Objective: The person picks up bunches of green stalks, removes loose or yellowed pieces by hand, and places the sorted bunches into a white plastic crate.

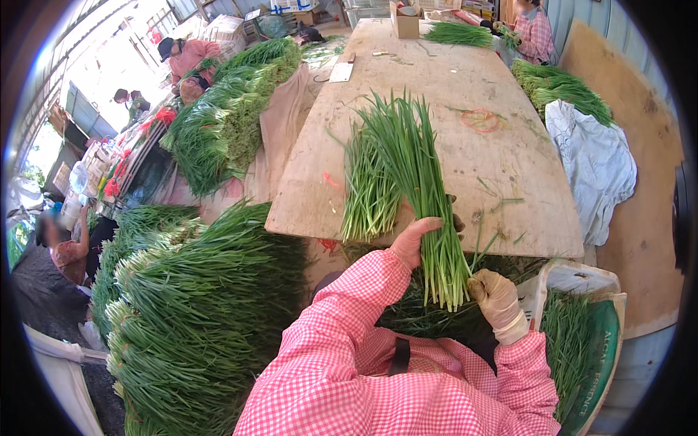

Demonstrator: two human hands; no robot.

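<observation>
My left hand [416, 240], bare, wraps around the lower part of a bunch of long green chives [411, 163] that fans out over the wooden table [509, 167]. My right hand [497, 299], in a pale glove, touches the pale cut ends of the same bunch near my body. A second, smaller bunch of chives [367, 192] lies flat on the table just left of the held bunch. Both my sleeves are pink-and-white checked.
A tall stack of bundled chives [196, 312] stands at my left, another [233, 109] beyond it. A sack with chive scraps [582, 341] is at my right. A white cloth [596, 167], red rubber bands [480, 120], a cardboard box [404, 22] and other workers are around.
</observation>
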